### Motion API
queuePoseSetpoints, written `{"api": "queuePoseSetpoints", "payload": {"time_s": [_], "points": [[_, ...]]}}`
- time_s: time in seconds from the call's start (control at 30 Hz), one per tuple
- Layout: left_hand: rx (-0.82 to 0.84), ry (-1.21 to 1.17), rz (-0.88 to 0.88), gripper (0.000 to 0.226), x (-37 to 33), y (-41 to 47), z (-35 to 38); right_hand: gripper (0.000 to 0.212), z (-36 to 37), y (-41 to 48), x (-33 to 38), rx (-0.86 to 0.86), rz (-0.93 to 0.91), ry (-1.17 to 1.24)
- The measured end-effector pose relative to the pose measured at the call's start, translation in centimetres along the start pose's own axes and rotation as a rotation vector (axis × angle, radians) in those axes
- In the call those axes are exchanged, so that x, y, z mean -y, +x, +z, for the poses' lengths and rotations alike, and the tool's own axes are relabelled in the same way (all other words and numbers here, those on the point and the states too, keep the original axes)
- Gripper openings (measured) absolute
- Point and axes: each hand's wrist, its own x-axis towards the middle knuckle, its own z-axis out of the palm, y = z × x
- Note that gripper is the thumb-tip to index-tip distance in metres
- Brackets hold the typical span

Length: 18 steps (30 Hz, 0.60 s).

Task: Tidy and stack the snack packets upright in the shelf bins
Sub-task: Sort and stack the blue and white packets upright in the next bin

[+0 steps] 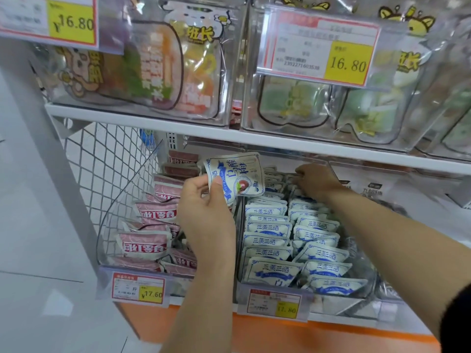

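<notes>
- left hand [204, 207] pinches one blue-white packet [237, 174], held up just below shelf [254, 141]
- right hand [316, 180] at back of bin [336, 303], fingers down among stacked packets [270, 253]; grip cannot tell

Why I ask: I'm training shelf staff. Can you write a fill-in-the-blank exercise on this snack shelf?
The left hand holds ____ white-and-blue foil snack packet. The right hand reaches the ____ of the clear plastic bin of matching packets. Pink-and-white foil packets fill the bin on its ____. Their yellow price tag reads ____.
Missing: one; back; left; 17.60
</notes>
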Motion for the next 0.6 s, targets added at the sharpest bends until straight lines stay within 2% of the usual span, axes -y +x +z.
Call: {"api": "queuePoseSetpoints", "payload": {"time_s": [0.1, 0.27, 0.43, 0.6], "points": [[0.003, -0.015, -0.018, 0.004, 0.0, 0.1, 0.1, 0.049, -0.2, 0.5, -0.2, 0.088, 0.003, -0.077], [0.018, -0.013, -0.008, 0.003, -0.3, 0.0, 0.2, 0.032, -0.6, 1.1, -0.1, 0.079, -0.025, -0.111], [0.036, -0.012, 0.009, 0.007, -0.1, 0.1, -0.1, 0.031, -0.8, 0.8, 0.3, 0.099, -0.059, -0.213], [0.035, -0.017, 0.014, 0.003, -0.2, 0.2, -0.2, 0.015, -0.5, -0.5, 1.2, -0.017, -0.042, -0.379]]}}
